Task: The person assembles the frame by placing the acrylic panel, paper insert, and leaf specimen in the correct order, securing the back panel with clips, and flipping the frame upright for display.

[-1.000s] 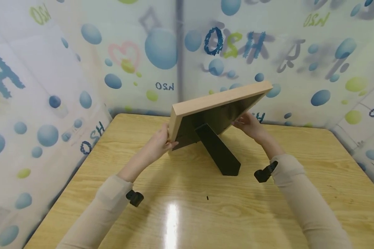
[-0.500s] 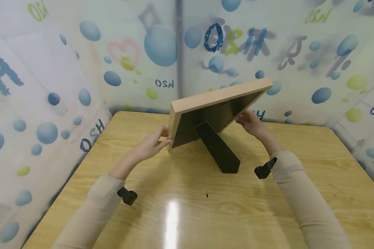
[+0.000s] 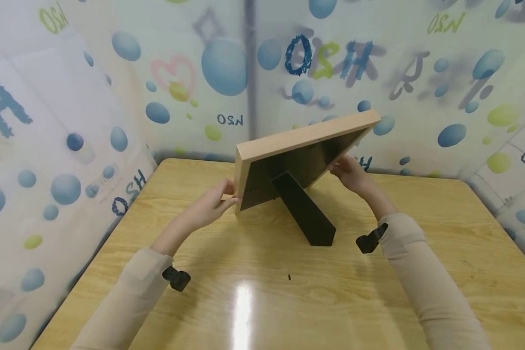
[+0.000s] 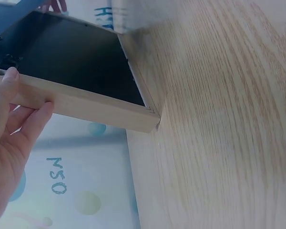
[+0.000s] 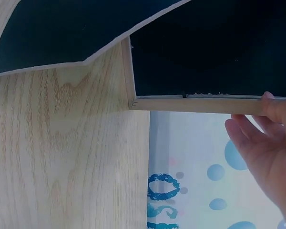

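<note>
A picture frame (image 3: 306, 138) with a pale wooden border and black back stands tilted on the table, its back towards me. Its black easel leg (image 3: 304, 209) is swung out and rests on the tabletop. My left hand (image 3: 212, 201) holds the frame's left side, with the thumb at the back edge and the fingers on the outer side, as the left wrist view shows. On the opposite side my right hand (image 3: 352, 175) pinches the border between thumb and fingers, seen clearly in the right wrist view. The front of the frame is hidden.
The wood-grain table (image 3: 376, 301) has a small black bit (image 3: 289, 277) lying near its middle. Behind and to the left stands a pale patterned wall covering (image 3: 179, 136) close to the table's edges. Each wrist carries a black camera (image 3: 177, 278).
My left hand has shifted slightly left, its thumb drawing back from the frame's back to the edge. The frame and the right hand stay nearly in place.
</note>
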`<move>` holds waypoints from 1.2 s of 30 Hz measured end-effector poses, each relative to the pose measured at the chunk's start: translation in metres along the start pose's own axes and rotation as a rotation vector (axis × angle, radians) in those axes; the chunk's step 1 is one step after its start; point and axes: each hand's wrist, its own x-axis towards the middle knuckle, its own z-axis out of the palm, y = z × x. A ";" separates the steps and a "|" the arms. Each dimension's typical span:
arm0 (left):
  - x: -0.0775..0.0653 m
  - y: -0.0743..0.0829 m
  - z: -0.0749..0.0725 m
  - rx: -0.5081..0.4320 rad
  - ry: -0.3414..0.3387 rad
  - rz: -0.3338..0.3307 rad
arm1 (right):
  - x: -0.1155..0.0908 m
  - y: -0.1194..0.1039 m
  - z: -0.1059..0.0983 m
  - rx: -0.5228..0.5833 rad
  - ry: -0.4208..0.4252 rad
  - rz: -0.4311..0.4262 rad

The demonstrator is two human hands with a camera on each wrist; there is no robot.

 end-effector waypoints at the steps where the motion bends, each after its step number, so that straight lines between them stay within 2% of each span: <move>1: -0.001 0.000 0.001 0.005 0.003 0.009 | 0.000 0.000 0.001 -0.017 0.001 -0.014; 2: -0.001 0.001 0.002 0.009 0.006 0.020 | 0.000 0.001 0.002 -0.043 0.003 -0.018; 3: -0.002 0.001 0.004 0.009 0.008 0.032 | 0.000 0.002 0.002 -0.155 0.013 -0.040; 7: -0.003 0.004 0.012 0.010 0.019 0.094 | 0.002 0.005 0.004 -0.178 0.022 -0.019; 12: -0.003 0.010 0.019 0.053 0.081 0.157 | 0.003 0.003 0.006 -0.231 0.079 0.004; 15: -0.002 0.014 0.024 0.086 0.113 0.176 | 0.001 -0.003 0.007 -0.220 0.141 0.070; 17: 0.000 0.018 0.027 0.117 0.139 0.200 | -0.003 -0.009 0.009 -0.169 0.199 0.119; 20: 0.003 0.024 0.033 0.185 0.195 0.245 | -0.011 -0.020 0.015 -0.118 0.276 0.136; 23: 0.005 0.030 0.040 0.250 0.252 0.277 | -0.023 -0.029 0.024 -0.102 0.317 0.083; 28: 0.009 0.038 0.050 0.270 0.293 0.293 | -0.042 -0.038 0.043 -0.069 0.341 -0.042; 36: 0.019 0.061 0.071 0.342 0.346 0.370 | -0.073 -0.046 0.080 0.049 0.275 -0.218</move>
